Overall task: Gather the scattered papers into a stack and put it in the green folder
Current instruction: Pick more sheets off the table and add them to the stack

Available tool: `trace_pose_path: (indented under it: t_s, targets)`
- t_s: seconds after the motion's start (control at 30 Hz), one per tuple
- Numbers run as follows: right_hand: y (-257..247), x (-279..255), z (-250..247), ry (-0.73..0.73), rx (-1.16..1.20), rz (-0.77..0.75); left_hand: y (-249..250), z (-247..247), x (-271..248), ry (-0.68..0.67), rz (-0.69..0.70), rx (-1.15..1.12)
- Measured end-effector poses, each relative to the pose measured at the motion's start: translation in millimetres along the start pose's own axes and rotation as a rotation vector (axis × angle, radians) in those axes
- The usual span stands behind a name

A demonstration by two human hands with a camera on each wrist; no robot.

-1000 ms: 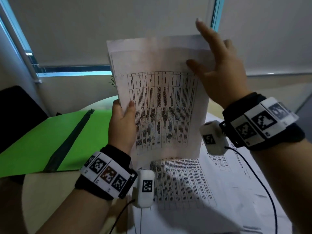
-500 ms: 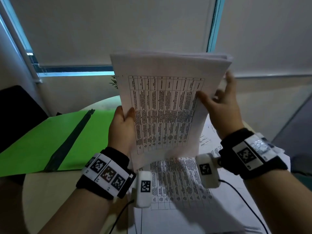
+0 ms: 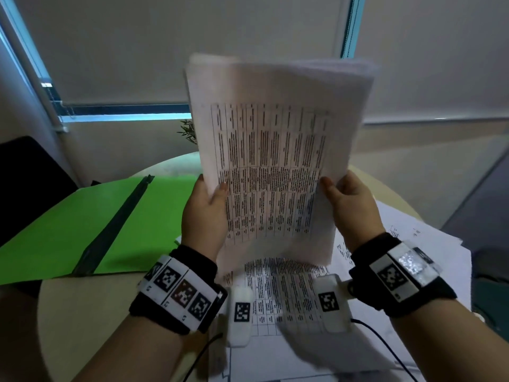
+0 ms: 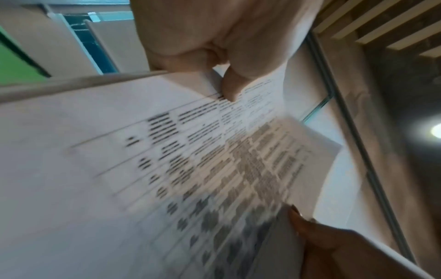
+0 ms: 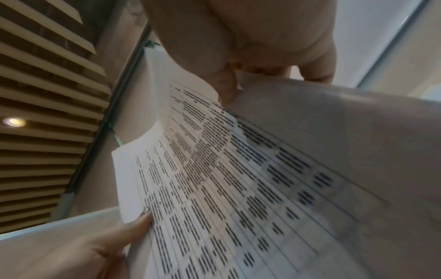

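Observation:
I hold a stack of printed papers (image 3: pixel 272 166) upright above the table, its bottom edge just over the sheets lying there. My left hand (image 3: pixel 205 213) grips the stack's left edge, thumb on the front. My right hand (image 3: pixel 349 205) grips the right edge the same way. The wrist views show the same stack of papers (image 4: pixel 167 169) (image 5: pixel 262 188) close up, with my left hand (image 4: pixel 214 56) pinching it and my right hand (image 5: pixel 238 56) pinching the opposite edge. The green folder (image 3: pixel 82 221) lies open on the table to the left. More loose sheets (image 3: pixel 385 271) lie under my wrists.
The round beige table (image 3: pixel 82 321) shows bare at the front left. A black chair back (image 3: pixel 24 183) stands at the far left. Window blinds (image 3: pixel 124 45) hang behind the table. A small plant (image 3: pixel 188 132) peeks out behind the stack.
My right hand came down from the top of the stack and took hold of its right edge. The stack has risen and now looks thicker, with blurred edges.

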State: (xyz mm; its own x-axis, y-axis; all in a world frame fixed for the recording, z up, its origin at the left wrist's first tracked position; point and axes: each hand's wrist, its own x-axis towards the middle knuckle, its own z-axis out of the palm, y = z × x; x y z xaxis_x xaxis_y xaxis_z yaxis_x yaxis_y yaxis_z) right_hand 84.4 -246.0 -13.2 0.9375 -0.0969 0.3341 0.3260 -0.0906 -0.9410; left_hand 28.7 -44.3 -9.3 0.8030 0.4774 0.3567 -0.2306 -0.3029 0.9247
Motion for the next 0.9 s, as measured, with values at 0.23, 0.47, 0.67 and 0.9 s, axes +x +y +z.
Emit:
trace_pose_path:
  t_s: [0.23, 0.47, 0.67, 0.9]
  targets:
    - [10.7, -9.5, 8.7, -0.057, 0.02, 0.077, -12.3, 2.8, -7.3, -0.008, -0.016, 0.064]
    - [6.7, 12.3, -16.2, -0.114, -0.074, 0.392, -19.1, -27.8, 11.2, 0.09, -0.032, 0.211]
    - [35.2, 16.4, -48.5, -0.379, -0.665, 0.773, -40.0, -63.0, 22.5, 0.147, -0.113, 0.311]
    - [41.8, 5.8, -30.5, -0.489, -0.96, 0.737, -54.1, -85.8, 30.6, 0.164, -0.181, 0.337]
